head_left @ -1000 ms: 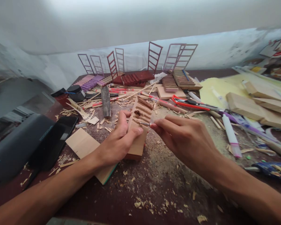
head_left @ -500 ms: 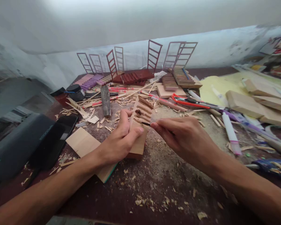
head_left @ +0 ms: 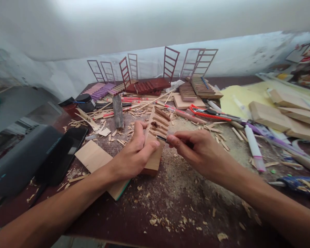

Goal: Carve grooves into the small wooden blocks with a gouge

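Observation:
A light wooden block (head_left: 153, 155) with stepped grooves cut across its upper part is in the middle of the table. My left hand (head_left: 134, 155) is closed round its left side, thumb on top and fingers partly hidden behind. One groove has a dark brown patch. My right hand (head_left: 196, 146) pinches a thin carving blade (head_left: 161, 138), whose handle is hidden in the fingers. The blade's dark tip lies at the lowest groove, close to my left thumb. A flat wooden board (head_left: 93, 156) with a green edge lies partly under my left forearm.
Wood shavings cover the table (head_left: 134, 220). An orange utility knife (head_left: 209, 113), thin sticks, and small ladder-like frames (head_left: 171, 63) stand or lie behind. A phone (head_left: 58, 158) is at left; wooden blocks (head_left: 268, 115) and a glue gun (head_left: 299, 184) are at right.
The carving blade has shifted slightly left and down along the lowest groove, with my right hand turning a little. My left hand keeps its hold on the block. The view has shifted slightly.

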A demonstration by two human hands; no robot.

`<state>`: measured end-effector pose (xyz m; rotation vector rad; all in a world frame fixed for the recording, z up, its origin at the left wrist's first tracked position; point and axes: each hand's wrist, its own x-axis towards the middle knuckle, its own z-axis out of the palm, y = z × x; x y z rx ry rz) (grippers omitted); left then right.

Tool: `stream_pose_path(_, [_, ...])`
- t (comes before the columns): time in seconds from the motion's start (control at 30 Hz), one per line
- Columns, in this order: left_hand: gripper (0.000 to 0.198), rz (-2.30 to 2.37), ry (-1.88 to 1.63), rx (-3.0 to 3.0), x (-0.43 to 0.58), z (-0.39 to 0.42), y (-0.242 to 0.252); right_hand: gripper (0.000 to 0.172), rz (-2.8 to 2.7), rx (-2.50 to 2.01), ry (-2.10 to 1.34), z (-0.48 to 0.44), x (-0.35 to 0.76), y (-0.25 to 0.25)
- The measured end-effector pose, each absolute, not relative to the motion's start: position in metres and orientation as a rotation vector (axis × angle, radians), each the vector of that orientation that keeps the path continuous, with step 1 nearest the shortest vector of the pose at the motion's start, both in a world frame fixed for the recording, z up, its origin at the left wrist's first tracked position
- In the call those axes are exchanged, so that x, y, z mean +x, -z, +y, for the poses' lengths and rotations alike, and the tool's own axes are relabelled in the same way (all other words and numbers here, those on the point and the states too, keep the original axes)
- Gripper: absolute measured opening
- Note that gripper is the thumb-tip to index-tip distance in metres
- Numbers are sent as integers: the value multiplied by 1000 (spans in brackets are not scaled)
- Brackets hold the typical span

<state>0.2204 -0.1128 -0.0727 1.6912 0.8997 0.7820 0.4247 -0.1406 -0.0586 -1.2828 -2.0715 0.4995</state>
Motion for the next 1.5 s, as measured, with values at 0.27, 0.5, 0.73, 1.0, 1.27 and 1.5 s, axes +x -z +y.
stream_pose_path(0.27, [31, 901, -765, 1632, 221, -113, 73, 37, -2232, -1358, 262, -151, 425, 62])
stream_pose_path(0.5, [30, 873, -746, 1666, 219, -109, 74, 40, -2035, -1337, -455, -143, 423, 60])
stream_pose_path(0.73, [32, 866, -727, 1644, 219, -109, 74, 42, -1956, -1322, -820, -140, 424, 62])
stream_pose_path(1.0, [40, 710, -713, 1315, 222, -110, 71, 36, -2029, -1339, -435, -138, 431, 58])
stream_pose_path(1.27, [34, 737, -820, 1271, 221, -111, 69, 37, -2024, -1217, -379, -138, 430, 55])
stream_pose_path(1.5, [38, 763, -812, 1467, 224, -116, 67, 27, -2051, -1139, -318, -140, 429, 53])
